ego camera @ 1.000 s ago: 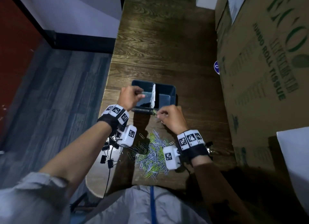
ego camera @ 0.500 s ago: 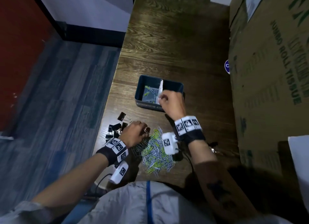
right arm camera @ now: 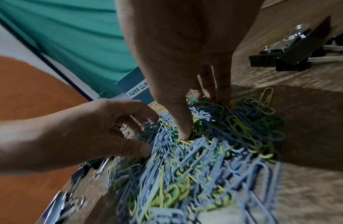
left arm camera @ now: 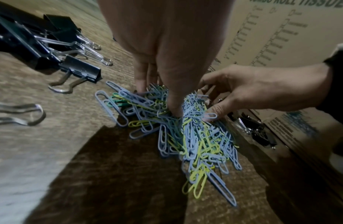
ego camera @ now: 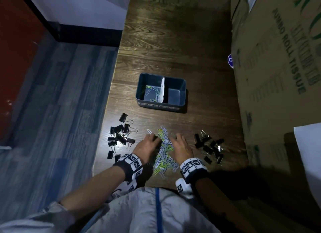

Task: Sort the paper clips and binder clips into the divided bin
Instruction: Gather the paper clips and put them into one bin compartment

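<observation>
A dark blue divided bin (ego camera: 182, 103) stands on the wooden table, split by a white divider (ego camera: 162, 89). A few paper clips (ego camera: 151, 92) lie in its left compartment; the right one holds nothing. A heap of blue, yellow and green paper clips (ego camera: 164, 157) (left arm camera: 195, 141) (right arm camera: 214, 159) lies near me. Black binder clips lie in two clusters, one on the left (ego camera: 119, 137) (left arm camera: 32, 45), one on the right (ego camera: 210, 147) (right arm camera: 287, 57). My left hand (ego camera: 155, 139) (left arm camera: 159, 101) and right hand (ego camera: 173, 140) (right arm camera: 201, 115) both dig into the heap's far end, thumb and fingers curled round bunches of clips.
A tall cardboard box (ego camera: 278, 59) walls off the table's right side, close to the right binder clips. The table's left edge (ego camera: 111, 97) drops to a blue-grey floor just beyond the left cluster. A white sheet (ego camera: 309, 154) lies at the right. Bare wood stretches behind the bin.
My right hand has come back from over the bin to the heap. My left hand, at the bin a second ago, stays in the heap. More paper clips lie in the left compartment.
</observation>
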Motion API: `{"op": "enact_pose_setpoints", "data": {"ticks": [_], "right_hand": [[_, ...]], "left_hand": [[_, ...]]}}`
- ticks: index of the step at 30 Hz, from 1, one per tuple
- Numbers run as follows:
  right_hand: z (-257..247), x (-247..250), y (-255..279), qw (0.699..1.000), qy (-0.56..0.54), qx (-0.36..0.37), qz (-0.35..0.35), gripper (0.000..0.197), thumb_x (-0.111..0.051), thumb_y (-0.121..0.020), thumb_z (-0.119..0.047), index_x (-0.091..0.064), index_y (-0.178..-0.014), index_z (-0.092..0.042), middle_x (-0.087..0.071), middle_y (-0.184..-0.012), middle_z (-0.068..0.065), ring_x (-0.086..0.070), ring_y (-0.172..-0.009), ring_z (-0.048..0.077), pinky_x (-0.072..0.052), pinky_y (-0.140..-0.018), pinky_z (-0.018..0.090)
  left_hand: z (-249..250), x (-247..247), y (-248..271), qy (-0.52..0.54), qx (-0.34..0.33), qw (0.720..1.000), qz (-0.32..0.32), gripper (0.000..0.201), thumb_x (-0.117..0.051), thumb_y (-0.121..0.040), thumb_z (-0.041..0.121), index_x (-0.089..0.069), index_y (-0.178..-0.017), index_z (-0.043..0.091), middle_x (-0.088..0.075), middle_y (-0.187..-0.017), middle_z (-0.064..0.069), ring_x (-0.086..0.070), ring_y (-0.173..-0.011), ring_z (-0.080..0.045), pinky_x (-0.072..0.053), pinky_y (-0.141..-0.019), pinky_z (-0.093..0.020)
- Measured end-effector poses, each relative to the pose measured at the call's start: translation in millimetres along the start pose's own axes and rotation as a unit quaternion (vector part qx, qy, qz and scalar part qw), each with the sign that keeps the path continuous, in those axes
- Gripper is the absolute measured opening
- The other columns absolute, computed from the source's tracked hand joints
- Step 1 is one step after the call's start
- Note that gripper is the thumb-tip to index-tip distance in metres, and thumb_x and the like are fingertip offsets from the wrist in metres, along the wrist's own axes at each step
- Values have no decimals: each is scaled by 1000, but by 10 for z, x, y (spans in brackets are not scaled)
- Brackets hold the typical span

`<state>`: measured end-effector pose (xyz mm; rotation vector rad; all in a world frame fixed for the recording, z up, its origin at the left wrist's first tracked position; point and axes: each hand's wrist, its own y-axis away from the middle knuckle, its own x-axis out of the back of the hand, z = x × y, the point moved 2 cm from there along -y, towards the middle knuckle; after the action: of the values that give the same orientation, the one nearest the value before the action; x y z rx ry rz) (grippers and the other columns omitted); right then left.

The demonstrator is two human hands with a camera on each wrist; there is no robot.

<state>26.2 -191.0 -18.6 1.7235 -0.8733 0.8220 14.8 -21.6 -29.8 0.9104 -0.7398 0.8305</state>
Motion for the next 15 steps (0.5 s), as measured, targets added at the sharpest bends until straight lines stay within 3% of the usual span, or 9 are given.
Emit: {"op": "enact_pose_setpoints", "data": {"ticks": [3,6,8,10,12,15], "right_hand": [[10,50,-48,998,-48,-24,-15,66,-79,-82,-21,-48,-140,-27,-42,-142,5,-49,-126,29,-46,-103,43],[16,163,-81,997,-71,-35,-27,49,-75,-87,-15,-59,-132,-26,-50,-144,6,-57,-119,27,-47,-100,40],[34,215,-104,995,-85,-53,-26,32,-74,-88,-14,-68,-119,-20,-61,-129,7,-65,-101,23,-54,-92,38],[34,269,-108,993,-84,-77,-43,8,-73,-89,-16,-73,-96,-19,-69,-103,5,-66,-87,20,-57,-85,39],[77,286,-136,990,-95,-89,-46,12,-75,-87,-16,-71,-77,-21,-69,-84,3,-66,-79,20,-58,-77,36],[80,382,-136,989,-108,-88,-43,6,-74,-88,-11,-77,-85,-16,-71,-85,4,-67,-81,19,-50,-70,25]], "left_hand": [[1,138,1,88,8,996,16,35,-63,-88,15,-54,-121,21,-53,-108,-2,-59,-81,-16,-44,-69,-23],[6,247,-32,107,11,993,49,15,-64,-89,13,-68,-101,20,-62,-93,1,-59,-77,-16,-48,-72,-25],[1,288,-49,115,22,992,55,16,-65,-88,8,-72,-97,19,-67,-91,2,-58,-74,-11,-49,-75,-21],[-20,319,-69,126,26,990,56,21,-67,-85,3,-74,-97,19,-71,-92,2,-62,-76,-10,-52,-78,-20],[-42,357,-84,137,19,988,61,26,-68,-82,-2,-74,-96,19,-73,-91,1,-66,-77,-10,-55,-77,-22],[-64,484,-86,175,20,981,81,26,-65,-82,-6,-73,-97,14,-73,-91,-2,-68,-77,-10,-57,-71,-21]]}}
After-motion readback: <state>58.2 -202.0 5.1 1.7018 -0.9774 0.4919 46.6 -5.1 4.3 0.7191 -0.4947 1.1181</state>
